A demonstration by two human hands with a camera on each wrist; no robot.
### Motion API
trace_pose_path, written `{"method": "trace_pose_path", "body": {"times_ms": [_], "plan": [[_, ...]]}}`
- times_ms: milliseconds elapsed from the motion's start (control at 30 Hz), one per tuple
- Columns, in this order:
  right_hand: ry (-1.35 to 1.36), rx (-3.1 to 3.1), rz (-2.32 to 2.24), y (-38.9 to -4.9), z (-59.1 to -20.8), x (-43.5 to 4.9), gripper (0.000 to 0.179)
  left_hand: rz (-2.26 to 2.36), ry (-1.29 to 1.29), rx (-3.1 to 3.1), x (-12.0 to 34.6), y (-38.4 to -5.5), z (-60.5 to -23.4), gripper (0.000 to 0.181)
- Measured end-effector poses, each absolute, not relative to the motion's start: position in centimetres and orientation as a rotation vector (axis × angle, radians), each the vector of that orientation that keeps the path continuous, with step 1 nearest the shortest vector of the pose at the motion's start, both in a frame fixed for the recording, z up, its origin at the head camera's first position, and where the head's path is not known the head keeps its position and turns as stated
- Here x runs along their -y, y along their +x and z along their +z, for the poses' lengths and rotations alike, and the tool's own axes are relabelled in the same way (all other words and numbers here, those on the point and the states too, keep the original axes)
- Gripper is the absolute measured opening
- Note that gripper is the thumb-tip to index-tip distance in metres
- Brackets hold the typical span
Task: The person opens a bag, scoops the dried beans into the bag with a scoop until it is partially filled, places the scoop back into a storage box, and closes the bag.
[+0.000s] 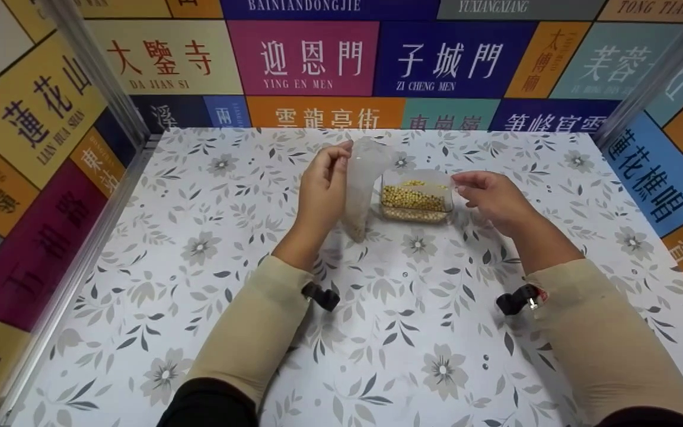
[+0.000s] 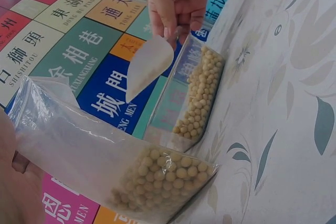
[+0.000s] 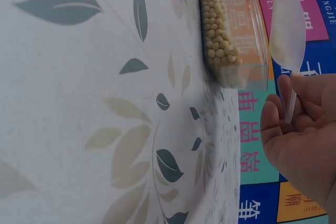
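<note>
My left hand [image 1: 324,187] holds a clear zip bag [image 1: 366,172] upright by its upper side; soybeans [image 2: 163,177] fill the bottom of the bag. Just right of the bag stands a clear rectangular container [image 1: 417,216] with more soybeans [image 1: 411,198] in it. My right hand [image 1: 495,198] is at the container's right side. Between thumb and fingers it pinches the thin handle of a whitish translucent plastic spoon [image 3: 287,27]. The spoon's bowl is above the container, and whether it carries beans cannot be told.
The table [image 1: 377,332] has a white cloth with grey flowers and leaves. Colourful panels with lettering [image 1: 306,59] rise behind it and at both sides. Each sleeve bears a black clip-like device [image 1: 321,295] near the wrist.
</note>
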State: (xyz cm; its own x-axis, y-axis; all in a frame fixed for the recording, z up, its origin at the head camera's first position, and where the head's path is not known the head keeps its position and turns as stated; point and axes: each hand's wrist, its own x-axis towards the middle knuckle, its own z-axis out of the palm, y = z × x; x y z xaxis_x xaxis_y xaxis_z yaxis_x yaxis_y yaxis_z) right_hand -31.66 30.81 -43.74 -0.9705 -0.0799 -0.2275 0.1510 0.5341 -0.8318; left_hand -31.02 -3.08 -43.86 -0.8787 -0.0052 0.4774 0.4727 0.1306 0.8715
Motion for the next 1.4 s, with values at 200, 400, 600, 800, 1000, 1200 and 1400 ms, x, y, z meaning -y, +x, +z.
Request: {"method": "trace_pose_path", "body": {"times_ms": [200, 400, 600, 800, 1000, 1200, 1400], "plan": [[0.025, -2.566, -1.429, -31.5, -43.0, -31.1, 0.045, -1.809, -0.457, 2.041, 3.0, -31.1, -43.9, 0.020], [0.059, -2.585, -1.452, -31.4, -41.2, -30.7, 0.045, -1.814, -0.453, 2.030, 3.0, -31.0, -43.9, 0.021], [0.125, -2.656, -1.512, -31.3, -38.5, -29.5, 0.042, -1.816, -0.451, 2.026, 3.0, -31.0, -43.8, 0.020], [0.034, -2.820, -1.456, -30.7, -35.6, -27.5, 0.039, -1.829, -0.445, 2.019, 3.0, -31.0, -43.7, 0.019], [-0.244, -3.012, -1.183, -30.1, -33.2, -25.7, 0.040, -1.807, -0.458, 2.019, 3.1, -31.1, -43.9, 0.020], [-0.455, -3.173, -0.932, -30.0, -31.5, -24.1, 0.037, -1.820, -0.451, 2.000, 3.0, -31.0, -43.9, 0.019], [-0.517, -3.238, -0.798, -30.0, -30.7, -23.5, 0.036, -1.830, -0.443, 1.993, 3.0, -31.0, -43.8, 0.019]]}}
